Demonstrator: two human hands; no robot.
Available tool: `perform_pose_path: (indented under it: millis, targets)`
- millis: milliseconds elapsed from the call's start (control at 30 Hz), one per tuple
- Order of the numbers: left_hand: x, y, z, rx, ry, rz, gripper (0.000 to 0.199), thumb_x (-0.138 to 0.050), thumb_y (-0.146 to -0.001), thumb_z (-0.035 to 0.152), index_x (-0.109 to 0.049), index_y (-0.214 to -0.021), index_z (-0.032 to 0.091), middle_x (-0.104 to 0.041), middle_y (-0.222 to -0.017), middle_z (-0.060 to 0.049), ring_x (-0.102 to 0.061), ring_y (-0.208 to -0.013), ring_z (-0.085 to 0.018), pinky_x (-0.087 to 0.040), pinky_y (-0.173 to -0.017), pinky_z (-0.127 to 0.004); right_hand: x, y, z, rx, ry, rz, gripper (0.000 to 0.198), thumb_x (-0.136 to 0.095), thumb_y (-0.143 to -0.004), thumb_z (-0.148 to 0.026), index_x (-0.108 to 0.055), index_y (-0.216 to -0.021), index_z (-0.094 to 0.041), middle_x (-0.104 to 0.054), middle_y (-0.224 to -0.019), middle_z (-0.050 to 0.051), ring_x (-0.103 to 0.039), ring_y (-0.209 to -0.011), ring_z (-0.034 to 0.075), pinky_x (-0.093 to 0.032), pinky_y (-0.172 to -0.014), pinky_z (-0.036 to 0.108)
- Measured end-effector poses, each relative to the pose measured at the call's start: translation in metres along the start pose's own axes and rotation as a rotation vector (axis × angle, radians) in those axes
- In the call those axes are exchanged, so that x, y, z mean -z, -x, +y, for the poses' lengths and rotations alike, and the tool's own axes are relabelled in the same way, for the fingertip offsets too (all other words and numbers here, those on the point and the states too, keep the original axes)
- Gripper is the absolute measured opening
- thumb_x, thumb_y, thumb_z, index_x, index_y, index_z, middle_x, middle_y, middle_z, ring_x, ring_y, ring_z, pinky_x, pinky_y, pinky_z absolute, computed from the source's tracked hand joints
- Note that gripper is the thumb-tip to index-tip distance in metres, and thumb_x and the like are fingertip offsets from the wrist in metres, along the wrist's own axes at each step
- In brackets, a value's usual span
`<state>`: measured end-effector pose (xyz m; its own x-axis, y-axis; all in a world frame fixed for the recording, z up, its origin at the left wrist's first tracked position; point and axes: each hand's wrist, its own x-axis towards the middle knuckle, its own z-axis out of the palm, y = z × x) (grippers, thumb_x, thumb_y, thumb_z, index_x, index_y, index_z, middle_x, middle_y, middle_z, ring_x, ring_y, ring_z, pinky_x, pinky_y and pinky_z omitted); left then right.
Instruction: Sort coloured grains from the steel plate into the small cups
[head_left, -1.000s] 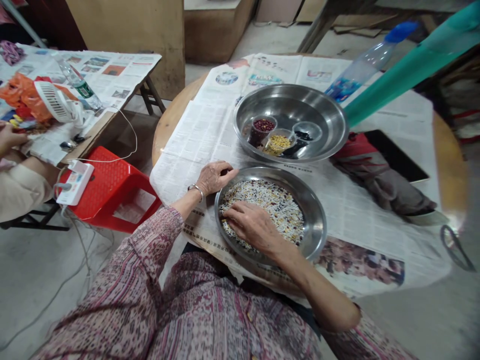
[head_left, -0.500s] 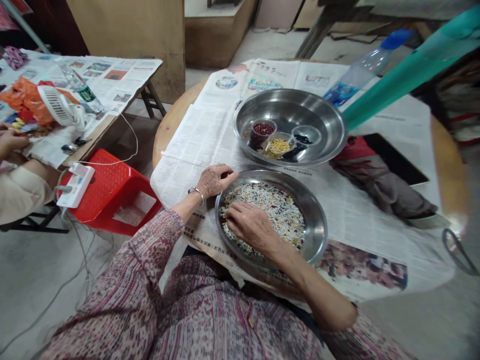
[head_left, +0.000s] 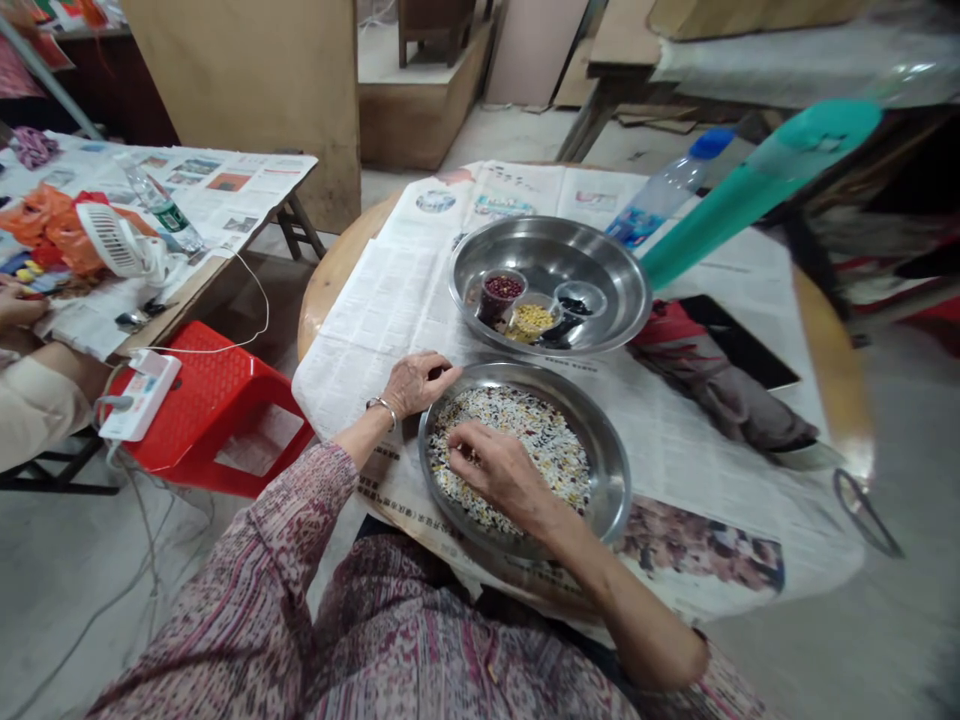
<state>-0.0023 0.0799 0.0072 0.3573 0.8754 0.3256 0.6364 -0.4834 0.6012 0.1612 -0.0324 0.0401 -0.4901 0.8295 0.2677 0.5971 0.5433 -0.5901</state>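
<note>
A shallow steel basin [head_left: 621, 465] stands close to me, its floor spread with mixed white grains and beans [head_left: 555, 450], among them yellow, black and dark red ones. My left hand [head_left: 416, 384] is bent over the basin's left rim and holds it. Over the left part of the grains hovers my right hand [head_left: 495, 470], its fingers curled in a pinch; what they hold is too small to make out. Behind is a larger steel basin [head_left: 630, 310] with clear cups of red beans [head_left: 502, 287], yellow beans [head_left: 534, 320] and black beans [head_left: 574, 306].
Newspaper [head_left: 360, 340] covers the round table. A plastic bottle [head_left: 667, 190], a long green tube [head_left: 757, 200], a folded umbrella [head_left: 712, 385] and a black tablet [head_left: 742, 340] lie at right. A red stool [head_left: 202, 400] bears a power strip [head_left: 141, 395]. Another person's hand [head_left: 19, 305] is far left.
My right hand has lifted slightly from the grains, its fingers now curled above them. My left hand stays at the rim. The view has tilted up and shifted a little right.
</note>
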Motion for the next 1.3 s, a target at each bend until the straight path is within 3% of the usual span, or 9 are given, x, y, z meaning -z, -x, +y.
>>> perform_pose_path:
  millis: [200,467,667,867,1133,1300]
  targets:
    - [0.002,0.0,-0.001,-0.002,-0.01,-0.016,0.025,-0.057,-0.092,0.033,-0.071,-0.08,0.016,-0.068,-0.076,-0.003,-0.06,-0.069,-0.013,-0.045,-0.071,-0.025,0.013,-0.007,-0.002,-0.194,-0.265,0.039,0.012,-0.05,-0.079,-0.012,-0.057,-0.074,-0.021,-0.058,-0.064,-0.002,-0.051,-0.057,0.012,-0.04,-0.058,0.024]
    - [0.001,0.0,-0.003,0.005,-0.031,-0.024,0.025,-0.057,-0.092,0.034,-0.071,-0.079,0.017,-0.069,-0.075,-0.003,-0.06,-0.07,-0.013,-0.045,-0.07,-0.025,0.035,-0.02,0.011,-0.428,-0.568,0.046,0.013,-0.058,-0.076,-0.028,-0.067,-0.08,-0.019,-0.062,-0.062,-0.002,-0.058,-0.057,0.013,-0.045,-0.056,0.025]
    - [0.001,-0.001,-0.003,-0.016,-0.001,-0.004,0.024,-0.058,-0.091,0.032,-0.071,-0.079,0.016,-0.069,-0.076,-0.004,-0.061,-0.07,-0.013,-0.046,-0.071,-0.025,0.028,-0.018,0.01,-0.396,-0.484,0.053,0.017,-0.056,-0.074,-0.025,-0.072,-0.078,-0.02,-0.066,-0.064,-0.001,-0.05,-0.052,0.01,-0.039,-0.05,0.023]
    - [0.0,-0.001,-0.003,-0.009,-0.01,-0.012,0.024,-0.058,-0.092,0.033,-0.071,-0.08,0.016,-0.069,-0.076,-0.004,-0.06,-0.07,-0.013,-0.046,-0.071,-0.025,0.026,-0.02,0.014,-0.439,-0.517,0.118,0.021,-0.06,-0.078,-0.031,-0.074,-0.089,-0.019,-0.067,-0.068,0.0,-0.055,-0.057,0.012,-0.044,-0.055,0.026]
    - [0.005,0.0,0.0,0.001,0.013,-0.033,0.027,-0.056,-0.092,0.036,-0.071,-0.081,0.017,-0.068,-0.075,-0.003,-0.059,-0.068,-0.013,-0.045,-0.067,-0.025,0.065,-0.059,0.027,-0.409,-0.543,0.31,0.02,-0.072,-0.073,-0.036,-0.07,-0.078,-0.017,-0.064,-0.064,0.0,-0.054,-0.057,0.01,-0.043,-0.054,0.025]
    - [0.004,0.001,-0.001,0.004,0.018,-0.024,0.028,-0.055,-0.092,0.038,-0.07,-0.079,0.017,-0.068,-0.074,-0.003,-0.058,-0.066,-0.012,-0.045,-0.067,-0.025,0.088,-0.102,0.049,-0.388,-0.369,0.488,0.018,-0.07,-0.072,-0.033,-0.071,-0.078,-0.017,-0.069,-0.069,0.002,-0.059,-0.059,0.012,-0.047,-0.056,0.027]
